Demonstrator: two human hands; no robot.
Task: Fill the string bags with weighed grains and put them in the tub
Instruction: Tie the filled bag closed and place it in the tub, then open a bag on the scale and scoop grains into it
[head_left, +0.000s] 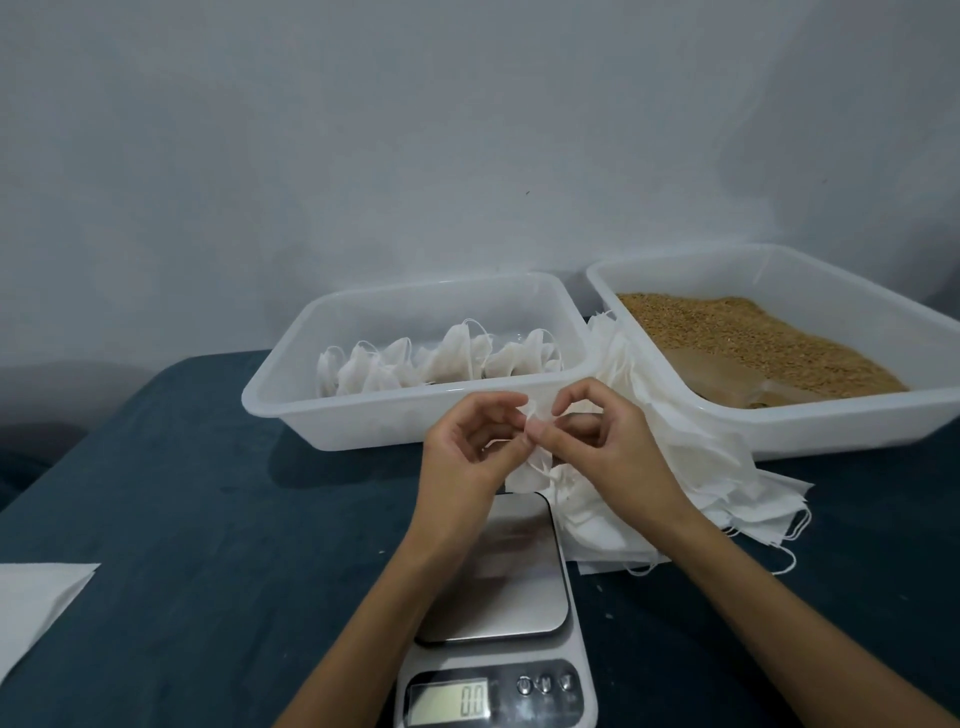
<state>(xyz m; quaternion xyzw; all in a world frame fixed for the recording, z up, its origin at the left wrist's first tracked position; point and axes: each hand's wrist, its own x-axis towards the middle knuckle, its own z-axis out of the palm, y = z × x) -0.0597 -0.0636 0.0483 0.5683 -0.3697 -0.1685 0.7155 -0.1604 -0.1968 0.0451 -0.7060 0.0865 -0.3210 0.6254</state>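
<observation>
Both my hands hold one white string bag (530, 470) above the far end of the kitchen scale (511, 587). My left hand (467, 447) and my right hand (597, 436) pinch the bag's top edge between thumb and fingers. The scale's plate is bare and its display (449, 701) reads 0.0. A clear tub (291, 400) behind the hands holds several filled white string bags (441, 358). A second clear tub (852, 421) at the right holds brown grain (748, 338). A pile of empty white bags (691, 467) lies between the tubs and the scale.
Everything stands on a dark blue table (208, 519) against a grey wall. A sheet of white paper (36, 603) lies at the table's left front edge. A scoop-like shape (769, 397), half seen, lies in the grain tub's near corner.
</observation>
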